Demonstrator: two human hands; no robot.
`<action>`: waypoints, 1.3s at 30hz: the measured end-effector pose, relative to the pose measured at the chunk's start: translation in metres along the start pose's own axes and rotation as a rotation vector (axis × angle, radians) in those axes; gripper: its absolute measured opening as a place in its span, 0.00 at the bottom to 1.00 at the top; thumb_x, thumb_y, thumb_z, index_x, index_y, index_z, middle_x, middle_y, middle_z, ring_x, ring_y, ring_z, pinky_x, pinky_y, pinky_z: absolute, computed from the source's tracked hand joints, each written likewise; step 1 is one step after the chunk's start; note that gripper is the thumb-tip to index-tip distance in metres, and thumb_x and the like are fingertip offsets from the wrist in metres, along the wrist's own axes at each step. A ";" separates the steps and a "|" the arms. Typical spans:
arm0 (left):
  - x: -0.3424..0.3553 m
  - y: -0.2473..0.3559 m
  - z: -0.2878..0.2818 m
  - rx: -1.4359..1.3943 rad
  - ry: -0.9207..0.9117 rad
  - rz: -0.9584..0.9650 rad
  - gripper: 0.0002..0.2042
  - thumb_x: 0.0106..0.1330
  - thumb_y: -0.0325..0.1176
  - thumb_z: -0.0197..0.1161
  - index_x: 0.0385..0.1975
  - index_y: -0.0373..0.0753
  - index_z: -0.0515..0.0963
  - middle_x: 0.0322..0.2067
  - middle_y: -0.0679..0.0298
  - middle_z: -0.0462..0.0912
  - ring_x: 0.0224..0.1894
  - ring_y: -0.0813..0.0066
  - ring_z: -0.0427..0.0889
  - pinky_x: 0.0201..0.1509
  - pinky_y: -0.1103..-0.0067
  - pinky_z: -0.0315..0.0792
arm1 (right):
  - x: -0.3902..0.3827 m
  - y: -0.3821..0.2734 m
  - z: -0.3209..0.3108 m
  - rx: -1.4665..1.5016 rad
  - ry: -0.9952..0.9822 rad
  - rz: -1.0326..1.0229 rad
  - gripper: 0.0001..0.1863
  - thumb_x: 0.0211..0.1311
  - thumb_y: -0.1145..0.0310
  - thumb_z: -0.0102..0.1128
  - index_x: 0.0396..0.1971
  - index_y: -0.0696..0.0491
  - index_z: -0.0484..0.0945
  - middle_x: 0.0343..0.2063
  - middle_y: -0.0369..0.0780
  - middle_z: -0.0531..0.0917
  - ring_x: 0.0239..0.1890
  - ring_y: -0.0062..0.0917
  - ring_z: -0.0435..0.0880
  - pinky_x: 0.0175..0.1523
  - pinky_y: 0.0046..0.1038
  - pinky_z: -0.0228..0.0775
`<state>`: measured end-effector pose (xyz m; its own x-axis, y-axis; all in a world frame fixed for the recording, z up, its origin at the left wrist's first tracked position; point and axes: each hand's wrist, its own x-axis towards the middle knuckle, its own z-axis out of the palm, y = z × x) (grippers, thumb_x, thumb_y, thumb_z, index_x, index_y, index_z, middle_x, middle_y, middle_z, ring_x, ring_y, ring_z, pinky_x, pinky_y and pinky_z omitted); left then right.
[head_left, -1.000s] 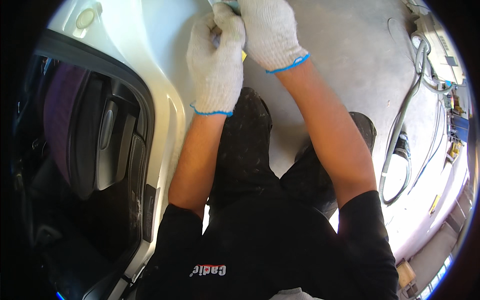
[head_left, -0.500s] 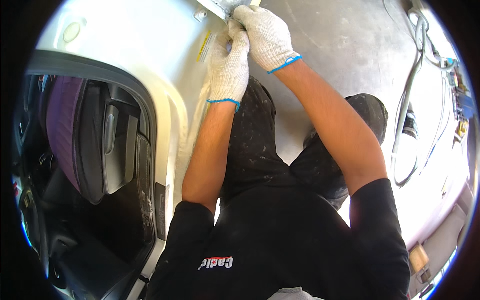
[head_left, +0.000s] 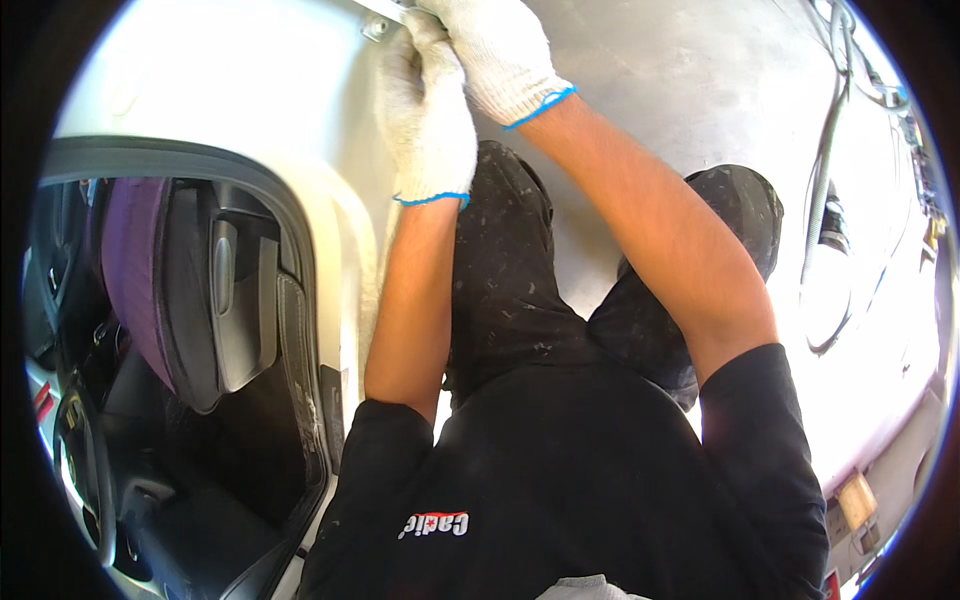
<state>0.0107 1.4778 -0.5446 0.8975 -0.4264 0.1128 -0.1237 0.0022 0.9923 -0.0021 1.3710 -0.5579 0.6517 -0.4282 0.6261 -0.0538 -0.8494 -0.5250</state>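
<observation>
Both my hands wear white knitted gloves with blue cuffs and meet at the top edge of the view, beside a pale car body (head_left: pixel 230 85). My left hand (head_left: pixel 430 125) is closed, its fingers bent upward against the other glove. My right hand (head_left: pixel 498 55) lies just right of it and a little higher, fingers curled, partly cut off by the picture's edge. Whatever the fingers grip is hidden. A thin pale edge of a part (head_left: pixel 383 9) shows by the fingertips, and a small metal fitting (head_left: pixel 375 27) sits on the body left of them.
At left, the car's door opening (head_left: pixel 300 230) shows a purple and black seat (head_left: pixel 140 285) and a steering wheel (head_left: pixel 78 470). My bent legs (head_left: pixel 510 270) are below my hands. A grey hose (head_left: pixel 822 180) hangs or lies at right above the grey floor (head_left: pixel 640 90).
Both hands appear slightly higher and farther left, still together. The pale part at the fingertips has mostly slipped out at the top, and the yellow label on the body no longer shows.
</observation>
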 end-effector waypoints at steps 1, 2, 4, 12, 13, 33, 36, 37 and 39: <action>0.003 0.003 0.005 -0.040 0.006 0.004 0.26 0.78 0.53 0.59 0.54 0.30 0.79 0.34 0.69 0.80 0.35 0.85 0.74 0.39 0.85 0.70 | -0.003 0.000 -0.002 -0.007 -0.042 0.026 0.08 0.66 0.63 0.60 0.39 0.48 0.83 0.39 0.44 0.85 0.42 0.42 0.87 0.48 0.41 0.80; 0.000 0.010 0.000 0.065 0.007 -0.093 0.26 0.78 0.52 0.61 0.54 0.29 0.79 0.36 0.67 0.82 0.37 0.85 0.76 0.41 0.85 0.72 | -0.003 0.001 -0.004 -0.003 -0.054 0.031 0.08 0.66 0.63 0.60 0.39 0.48 0.83 0.39 0.44 0.85 0.42 0.42 0.87 0.48 0.41 0.80; 0.001 0.026 0.002 -0.041 0.021 -0.093 0.26 0.77 0.51 0.61 0.54 0.29 0.78 0.37 0.66 0.82 0.39 0.85 0.76 0.43 0.84 0.72 | 0.005 0.003 -0.008 0.002 -0.050 0.022 0.08 0.66 0.63 0.60 0.39 0.48 0.83 0.39 0.44 0.85 0.42 0.42 0.87 0.48 0.41 0.80; 0.015 0.020 -0.010 -0.147 0.010 0.059 0.20 0.75 0.42 0.66 0.53 0.29 0.78 0.42 0.63 0.84 0.46 0.79 0.81 0.54 0.80 0.76 | 0.021 -0.015 -0.008 0.047 -0.033 0.002 0.08 0.66 0.63 0.60 0.39 0.49 0.84 0.39 0.44 0.85 0.41 0.43 0.87 0.48 0.41 0.80; 0.013 0.024 -0.009 -0.203 -0.020 0.115 0.20 0.76 0.40 0.65 0.55 0.27 0.76 0.41 0.64 0.84 0.45 0.82 0.80 0.53 0.81 0.75 | 0.022 -0.015 -0.010 0.039 -0.033 -0.002 0.08 0.66 0.63 0.60 0.39 0.49 0.84 0.39 0.44 0.85 0.41 0.43 0.87 0.48 0.41 0.80; 0.008 0.042 -0.010 -0.184 0.069 0.064 0.20 0.71 0.30 0.68 0.56 0.31 0.68 0.48 0.56 0.78 0.51 0.74 0.78 0.56 0.77 0.76 | 0.036 -0.013 -0.013 0.033 -0.071 0.081 0.09 0.65 0.62 0.60 0.38 0.49 0.84 0.38 0.44 0.86 0.40 0.43 0.87 0.47 0.42 0.80; 0.007 0.049 -0.010 -0.287 0.001 0.122 0.26 0.69 0.29 0.70 0.59 0.30 0.63 0.51 0.53 0.77 0.52 0.72 0.78 0.56 0.75 0.76 | 0.041 -0.020 -0.007 0.029 -0.060 0.093 0.09 0.65 0.62 0.60 0.37 0.49 0.84 0.38 0.44 0.86 0.40 0.44 0.87 0.46 0.42 0.80; 0.006 0.051 -0.009 -0.315 -0.020 0.131 0.28 0.68 0.28 0.71 0.60 0.30 0.61 0.52 0.52 0.77 0.53 0.71 0.78 0.56 0.74 0.77 | 0.039 -0.021 -0.004 0.021 -0.065 0.104 0.09 0.65 0.62 0.60 0.37 0.49 0.84 0.38 0.45 0.86 0.40 0.44 0.87 0.46 0.42 0.80; 0.000 0.034 -0.013 -0.181 -0.107 0.083 0.34 0.68 0.30 0.72 0.67 0.32 0.59 0.56 0.50 0.75 0.58 0.67 0.77 0.62 0.72 0.75 | 0.035 -0.023 -0.002 0.002 -0.074 0.124 0.09 0.64 0.62 0.60 0.37 0.49 0.84 0.38 0.45 0.86 0.40 0.44 0.87 0.46 0.42 0.80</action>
<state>0.0118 1.4902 -0.5104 0.8360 -0.5116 0.1984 -0.1089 0.1997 0.9738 0.0203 1.3753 -0.5228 0.6941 -0.5059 0.5121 -0.1362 -0.7908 -0.5967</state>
